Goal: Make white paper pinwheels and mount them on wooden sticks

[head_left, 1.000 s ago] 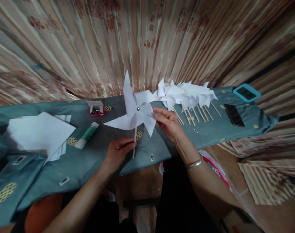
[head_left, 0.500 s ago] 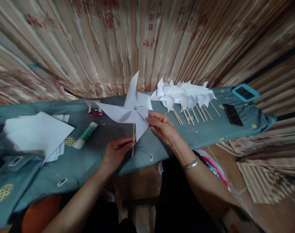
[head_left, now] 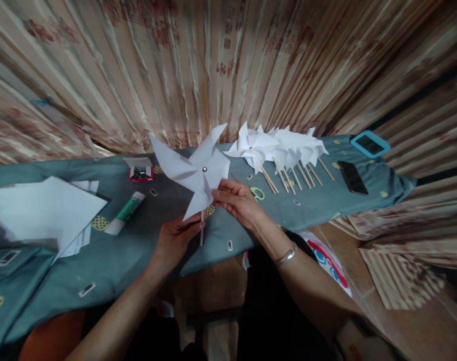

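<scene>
A white paper pinwheel point(head_left: 195, 174) with a shiny pin at its centre stands upright on a thin wooden stick point(head_left: 201, 235) in front of me. My left hand point(head_left: 177, 240) pinches that stick below the blades. My right hand point(head_left: 238, 201) is closed at the pinwheel's lower right blade, thumb and fingers at the paper's edge. To the right, a row of finished-looking paper pinwheels point(head_left: 264, 145) lies overlapped on the cloth, their sticks pointing toward me. Green-handled scissors point(head_left: 257, 193) lie just beyond my right hand, partly hidden.
On the grey-green cloth point(head_left: 138, 250) lie a stack of white paper point(head_left: 43, 210), a glue stick point(head_left: 126, 213) and a small red box point(head_left: 141, 173) of dark metal bits. A phone point(head_left: 352, 177) and a blue-framed device point(head_left: 370, 144) are at the right end. A curtain point(head_left: 175, 75) hangs behind.
The pinwheel's blades have turned on the stick, and my right hand has slid slightly down and left with them. My left hand still holds the stick. The scissors now show.
</scene>
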A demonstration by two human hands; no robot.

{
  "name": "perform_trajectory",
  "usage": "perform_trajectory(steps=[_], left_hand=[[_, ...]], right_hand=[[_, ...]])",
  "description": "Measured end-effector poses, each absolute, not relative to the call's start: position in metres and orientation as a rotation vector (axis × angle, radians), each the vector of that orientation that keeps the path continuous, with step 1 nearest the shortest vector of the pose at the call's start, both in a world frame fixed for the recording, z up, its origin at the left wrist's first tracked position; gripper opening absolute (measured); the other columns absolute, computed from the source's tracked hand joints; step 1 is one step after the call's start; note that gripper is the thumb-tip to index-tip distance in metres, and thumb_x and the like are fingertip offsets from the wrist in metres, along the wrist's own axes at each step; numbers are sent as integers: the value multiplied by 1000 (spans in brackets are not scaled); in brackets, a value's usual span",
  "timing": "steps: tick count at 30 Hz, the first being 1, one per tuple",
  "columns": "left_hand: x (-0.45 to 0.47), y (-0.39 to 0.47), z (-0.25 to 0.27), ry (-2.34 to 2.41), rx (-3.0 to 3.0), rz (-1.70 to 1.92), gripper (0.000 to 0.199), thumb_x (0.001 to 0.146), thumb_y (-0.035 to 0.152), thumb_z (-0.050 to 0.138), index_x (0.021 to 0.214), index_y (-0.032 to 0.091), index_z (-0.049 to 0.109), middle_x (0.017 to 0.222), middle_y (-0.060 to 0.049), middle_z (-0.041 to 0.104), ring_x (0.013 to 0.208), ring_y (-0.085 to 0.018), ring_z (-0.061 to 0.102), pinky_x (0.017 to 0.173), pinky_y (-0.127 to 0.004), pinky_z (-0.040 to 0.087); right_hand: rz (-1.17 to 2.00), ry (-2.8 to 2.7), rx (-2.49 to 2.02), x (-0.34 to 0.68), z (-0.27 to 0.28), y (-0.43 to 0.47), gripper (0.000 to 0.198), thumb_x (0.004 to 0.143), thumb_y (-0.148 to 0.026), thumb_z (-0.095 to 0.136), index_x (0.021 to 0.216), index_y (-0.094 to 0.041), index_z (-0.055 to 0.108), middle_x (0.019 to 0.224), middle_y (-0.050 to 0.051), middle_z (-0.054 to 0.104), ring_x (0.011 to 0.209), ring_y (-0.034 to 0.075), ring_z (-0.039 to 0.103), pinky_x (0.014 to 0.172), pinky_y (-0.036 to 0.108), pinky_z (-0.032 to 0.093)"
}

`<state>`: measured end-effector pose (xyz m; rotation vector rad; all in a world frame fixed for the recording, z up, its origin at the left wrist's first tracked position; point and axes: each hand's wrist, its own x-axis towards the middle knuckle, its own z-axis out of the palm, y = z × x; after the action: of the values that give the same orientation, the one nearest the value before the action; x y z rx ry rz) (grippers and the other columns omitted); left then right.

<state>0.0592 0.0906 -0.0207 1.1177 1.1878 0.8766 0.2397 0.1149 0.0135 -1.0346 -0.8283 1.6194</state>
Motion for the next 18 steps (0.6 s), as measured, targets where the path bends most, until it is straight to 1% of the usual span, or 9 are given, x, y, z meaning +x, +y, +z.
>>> perform_trajectory(steps=[5,8,11,14,18], left_hand=[[59,91,-17,1198,1114,863,30,61,40,81,84,22,81,100,-6,79,103,-31,71,102,-43,49],[59,90,-13,1187,1117,884,30,63,39,79,86,20,80,104,-7,78,106,-30,70,104,-45,48],[58,90,-10,1225,1102,886,32,62,38,79,87,18,80,101,-8,79,103,-30,71,102,-45,50],[57,90,-9,1254,1070,883,34,58,40,82,83,18,80,97,-9,79,102,-31,72,100,-45,52],[57,90,-8,1243,1032,856,40,51,46,87,80,20,81,97,-9,79,103,-33,71,99,-43,53]], right_hand=[[1629,-833,-1044,239,15,115,42,51,-45,94,80,-23,73,78,-2,73,67,10,65,61,21,53],[1604,-855,-1079,242,16,114,42,55,-52,90,79,-22,73,75,-1,73,66,11,65,59,22,51],[1563,-842,-1130,247,16,114,41,59,-55,87,76,-20,73,74,1,74,64,11,65,56,22,46],[1500,-847,-1171,255,17,115,39,61,-54,84,73,-19,73,69,1,73,57,9,60,53,21,42],[1319,-878,-1188,266,20,119,38,60,-53,84,69,-19,71,60,-2,69,48,6,49,48,21,35]])
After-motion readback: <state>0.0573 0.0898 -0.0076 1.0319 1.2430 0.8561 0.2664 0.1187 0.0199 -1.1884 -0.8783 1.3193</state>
